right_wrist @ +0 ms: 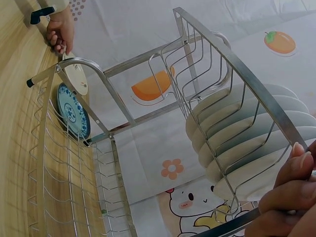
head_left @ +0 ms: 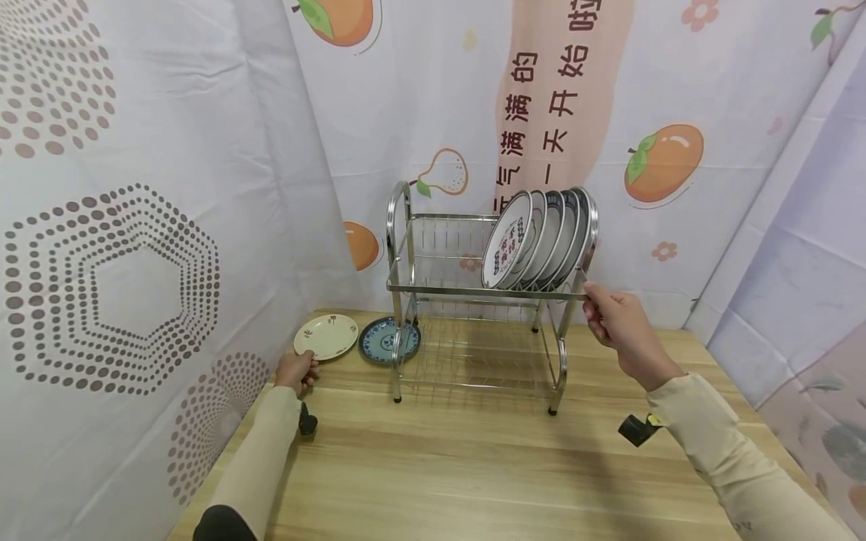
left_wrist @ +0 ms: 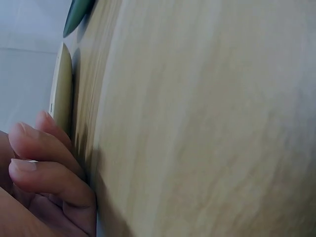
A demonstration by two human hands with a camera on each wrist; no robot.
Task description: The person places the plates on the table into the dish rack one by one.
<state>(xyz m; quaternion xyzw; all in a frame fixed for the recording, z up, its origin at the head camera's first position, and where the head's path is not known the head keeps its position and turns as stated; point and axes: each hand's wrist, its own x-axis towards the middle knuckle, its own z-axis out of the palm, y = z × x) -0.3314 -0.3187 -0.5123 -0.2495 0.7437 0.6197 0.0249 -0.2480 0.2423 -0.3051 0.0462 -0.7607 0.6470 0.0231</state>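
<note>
The left hand (left_wrist: 54, 182) fills the lower left corner, its fingers curled and stacked one above another. The topmost fingertip overlaps the near end of a cream plate (left_wrist: 62, 89), seen edge-on against the table (left_wrist: 187, 118); the contact itself is hidden. Beyond, at the top edge, part of a green plate (left_wrist: 76, 17) shows. A pale backdrop (left_wrist: 29, 74) lies behind; wood grain streaks the table, with shadow near the hand.
</note>
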